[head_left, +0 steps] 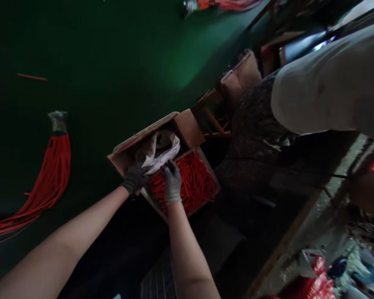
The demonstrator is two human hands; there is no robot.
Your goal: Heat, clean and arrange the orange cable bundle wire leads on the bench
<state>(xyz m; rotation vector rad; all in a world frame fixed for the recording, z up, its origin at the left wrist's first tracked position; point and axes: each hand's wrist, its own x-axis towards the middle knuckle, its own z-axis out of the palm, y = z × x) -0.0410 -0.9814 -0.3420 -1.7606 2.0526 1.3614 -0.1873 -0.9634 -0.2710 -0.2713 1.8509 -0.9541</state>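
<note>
Both my hands wear grey gloves. A crumpled whitish sheet or bag lies in the mouth of an open cardboard box. My left hand is at the box's near left corner, its fingers closed at the sheet's lower end. My right hand has its fingers bent at the sheet's near edge, above a shallow tray of short red pieces. What lies under the sheet is hidden.
A bundle of long red strands with a wrapped end lies on the green surface at left. Another bundle is at the top. A pale sleeve reaches in at right, near a dark plastic bag.
</note>
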